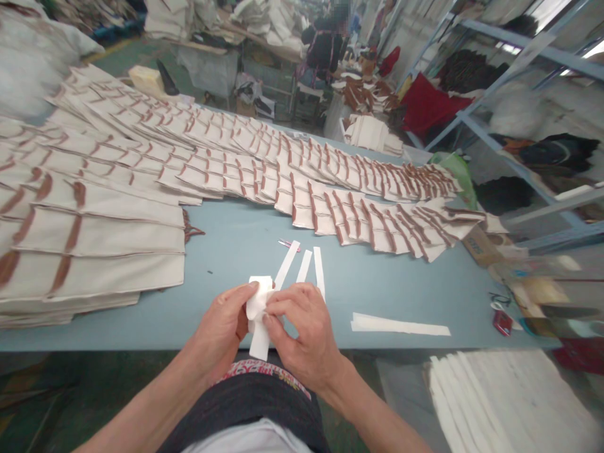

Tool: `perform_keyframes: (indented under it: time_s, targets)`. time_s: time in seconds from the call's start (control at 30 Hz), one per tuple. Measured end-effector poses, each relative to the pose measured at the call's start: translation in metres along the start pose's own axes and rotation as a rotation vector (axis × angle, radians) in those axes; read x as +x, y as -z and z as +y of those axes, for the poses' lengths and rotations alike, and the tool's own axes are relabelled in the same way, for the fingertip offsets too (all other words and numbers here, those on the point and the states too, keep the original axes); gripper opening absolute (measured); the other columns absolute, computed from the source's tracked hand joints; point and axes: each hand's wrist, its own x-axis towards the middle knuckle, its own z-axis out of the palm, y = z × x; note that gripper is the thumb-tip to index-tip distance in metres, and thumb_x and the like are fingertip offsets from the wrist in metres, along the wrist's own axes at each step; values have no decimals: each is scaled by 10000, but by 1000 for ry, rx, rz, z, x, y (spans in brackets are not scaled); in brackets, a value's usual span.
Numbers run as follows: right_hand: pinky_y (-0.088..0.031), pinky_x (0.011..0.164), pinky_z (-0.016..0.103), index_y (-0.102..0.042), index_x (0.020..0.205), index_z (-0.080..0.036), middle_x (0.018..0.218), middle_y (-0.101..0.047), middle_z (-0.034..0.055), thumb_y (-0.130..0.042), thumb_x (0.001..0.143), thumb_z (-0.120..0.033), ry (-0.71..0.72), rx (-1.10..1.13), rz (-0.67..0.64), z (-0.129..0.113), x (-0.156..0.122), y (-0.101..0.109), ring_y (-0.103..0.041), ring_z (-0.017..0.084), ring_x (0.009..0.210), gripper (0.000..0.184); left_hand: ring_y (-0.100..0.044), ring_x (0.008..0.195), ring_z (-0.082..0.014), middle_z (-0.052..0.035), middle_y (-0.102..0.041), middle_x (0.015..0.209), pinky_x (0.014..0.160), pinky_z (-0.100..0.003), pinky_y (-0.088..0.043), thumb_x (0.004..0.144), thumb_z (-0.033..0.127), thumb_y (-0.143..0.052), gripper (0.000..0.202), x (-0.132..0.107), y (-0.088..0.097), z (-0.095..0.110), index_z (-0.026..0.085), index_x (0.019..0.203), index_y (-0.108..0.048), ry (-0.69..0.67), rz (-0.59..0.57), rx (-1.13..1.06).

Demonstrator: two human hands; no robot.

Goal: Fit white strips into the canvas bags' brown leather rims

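A white strip [260, 340], folded or rolled over at its upper end, is held between my two hands above the front edge of the table. My left hand [229, 318] grips its upper part, thumb on top. The fingers of my right hand [302, 324] pinch the strip from the other side, and its lower end hangs down. Just beyond my hands, several loose white strips [304, 267] lie on the table beside a small pink tool [289, 245], perhaps thread snips. Further right lies another small stack of white strips [401, 324].
Overlapping cream fabric pieces with brown straps [127, 233] cover the left and back of the blue-green table [221, 233]. A red gadget [502, 322] lies near the right end. White material [509, 402] is stacked below right. Shelves [509, 138] stand at right; a person [323, 47] is behind.
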Motion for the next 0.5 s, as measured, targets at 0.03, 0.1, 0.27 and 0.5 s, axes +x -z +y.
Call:
perform_keyframes:
  time_s: [0.03, 0.1, 0.27, 0.5]
  targets:
    - [-506, 848, 374, -672, 924, -245, 905, -798, 3, -648, 1023, -141, -50, 51, -15, 1, 1, 0, -688, 205, 870, 146, -632, 591, -138, -31, -796, 696, 523, -192, -516, 633, 362, -984, 334, 1, 1, -1, 118, 825, -863, -5, -10, 17]
    - [-497, 827, 368, -680, 904, -240, 851, -777, 1, -650, 1011, -149, -117, 103, -40, 4, 2, 0, -691, 203, 843, 144, -639, 618, -141, -33, -804, 710, 547, -189, -524, 570, 435, -1030, 432, 3, 4, -2, 125, 824, -867, -14, -22, 46]
    - [-507, 808, 349, -696, 864, -235, 861, -783, 20, -652, 1001, -221, -293, 163, -77, 12, 5, 3, -714, 209, 844, 145, -716, 719, -200, -56, -840, 795, 609, -229, -569, 531, 636, -1042, 573, 2, 9, 0, 164, 805, -869, 0, -81, 93]
    - [-557, 738, 314, -686, 870, -224, 792, -790, 22, -626, 1007, -382, -624, 441, -143, 15, 21, 7, -742, 201, 734, 218, -766, 845, -279, -113, -863, 909, 691, -281, -573, 672, 743, -947, 686, 2, 21, 3, 157, 1021, -880, 2, -307, 289]
